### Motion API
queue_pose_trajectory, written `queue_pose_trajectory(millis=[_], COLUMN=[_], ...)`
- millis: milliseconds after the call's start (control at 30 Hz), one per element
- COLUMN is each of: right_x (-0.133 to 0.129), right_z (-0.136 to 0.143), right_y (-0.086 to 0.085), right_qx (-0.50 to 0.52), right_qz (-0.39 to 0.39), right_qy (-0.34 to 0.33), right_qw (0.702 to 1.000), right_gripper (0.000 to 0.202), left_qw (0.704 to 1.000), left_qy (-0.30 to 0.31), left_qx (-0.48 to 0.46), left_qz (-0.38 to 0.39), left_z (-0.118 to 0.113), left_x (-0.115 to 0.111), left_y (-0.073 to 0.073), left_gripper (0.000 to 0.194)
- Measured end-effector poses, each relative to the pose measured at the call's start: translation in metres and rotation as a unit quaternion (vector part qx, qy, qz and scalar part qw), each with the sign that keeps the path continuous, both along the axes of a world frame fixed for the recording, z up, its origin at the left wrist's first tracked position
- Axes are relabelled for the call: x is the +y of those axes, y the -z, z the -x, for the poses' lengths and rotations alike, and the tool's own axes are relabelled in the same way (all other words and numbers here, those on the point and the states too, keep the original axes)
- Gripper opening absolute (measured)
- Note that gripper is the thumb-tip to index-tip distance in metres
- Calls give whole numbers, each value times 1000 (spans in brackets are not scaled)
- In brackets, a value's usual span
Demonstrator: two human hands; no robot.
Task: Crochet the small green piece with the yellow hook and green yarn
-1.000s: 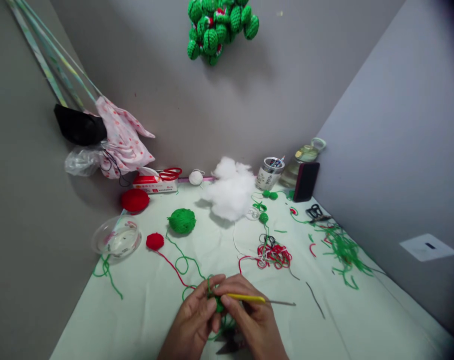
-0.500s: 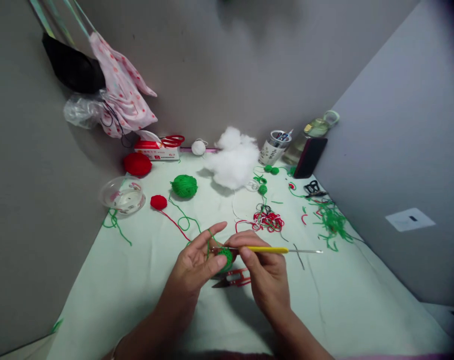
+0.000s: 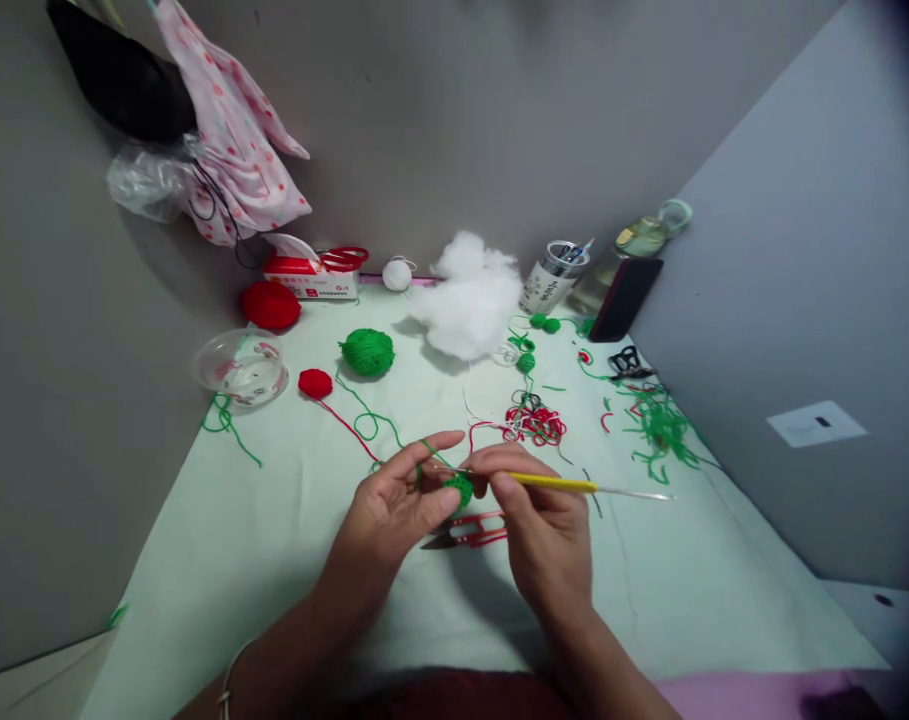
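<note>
My left hand [image 3: 394, 505] pinches a small green crochet piece [image 3: 460, 490] between thumb and fingers. Green yarn runs over its raised index finger and back to a green yarn ball [image 3: 368, 352]. My right hand [image 3: 548, 525] grips a yellow-handled crochet hook [image 3: 555, 483], whose tip meets the top of the green piece. The hook's other metal end points right. Below the hands lie red-handled thread snips [image 3: 469, 530], partly covered by the fingers. The stitch at the hook tip is too small to make out.
White stuffing [image 3: 469, 305] sits at the back. A clear bowl [image 3: 242, 375] and red yarn balls [image 3: 272, 305] are on the left. Tangled red yarn [image 3: 535, 425], green scraps [image 3: 664, 430], black scissors [image 3: 629, 363], a phone [image 3: 625, 300] and a pen cup [image 3: 553, 280] lie right.
The whole view has shifted slightly, so table things appear higher. Both hands have moved a little right with the green piece, and the hook's free end tilts a bit lower.
</note>
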State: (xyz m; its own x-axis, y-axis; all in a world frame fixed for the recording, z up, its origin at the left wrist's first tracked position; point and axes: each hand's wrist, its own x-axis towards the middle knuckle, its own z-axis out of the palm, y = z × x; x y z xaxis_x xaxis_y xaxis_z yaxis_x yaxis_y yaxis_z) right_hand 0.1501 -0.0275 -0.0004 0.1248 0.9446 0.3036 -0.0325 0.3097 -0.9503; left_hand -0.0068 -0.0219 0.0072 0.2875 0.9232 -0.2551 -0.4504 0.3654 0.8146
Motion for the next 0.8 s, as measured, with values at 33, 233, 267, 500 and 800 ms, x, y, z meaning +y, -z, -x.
queue_pose_trajectory(millis=[33, 233, 267, 500, 800], right_x=[0, 3, 3, -3, -16], right_z=[-1, -3, -3, -2, 2], right_y=[2, 3, 1, -8, 1], right_qx=[13, 115, 123, 47, -329], right_qz=[16, 78, 76, 34, -206], right_qy=[2, -39, -48, -49, 31], right_qw=[1000, 990, 988, 997, 921], right_gripper=[15, 18, 19, 22, 37], left_qw=[1000, 1000, 1000, 999, 995], left_qy=[-5, -7, -7, -28, -92], left_qx=[11, 28, 27, 25, 21], left_qz=[-4, -10, -12, -13, 10], left_z=[1, 8, 8, 8, -6], left_x=[0, 2, 2, 1, -6], left_y=[-1, 0, 0, -1, -1], left_gripper=[41, 39, 39, 34, 51])
